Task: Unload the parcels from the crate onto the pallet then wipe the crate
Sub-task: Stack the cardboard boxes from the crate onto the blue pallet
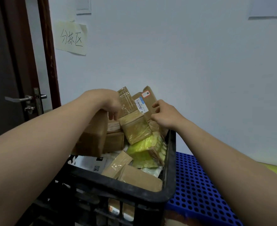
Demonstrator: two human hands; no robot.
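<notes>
- Crate (167,190): black, lattice-sided, just beside the blue pallet (198,185) on its left. It is still heaped with parcels (139,176), so unloading looks barely begun.
- Contents, far end: labelled box (145,101) and taped box (126,100), both on end and leaning above the rim.
- Contents, middle: taped packet (137,129) tilted against a yellow bag (146,150), with a tall brown box (92,136) at the left.
- Contents, near end: flat brown parcels and a white mailer (88,162).
- Right hand (165,115): thumb and fingers (155,104) are curled at the labelled box's right edge and appear to pinch it.
- Left hand (110,104): draped over the tall brown box, fingers hanging between it and the taped box. Whether it grips either, I cannot tell.
- Risk: the pile is loosely propped, so pulling the labelled box could tip the taped box or packet over the rim.
- Risk: a thin edge pinch may slip on the glossy tape.
- Pallet: something yellow lies at its right edge, too cropped to name.
- Surroundings: door (12,79), handwritten note (71,38) on the wall.
</notes>
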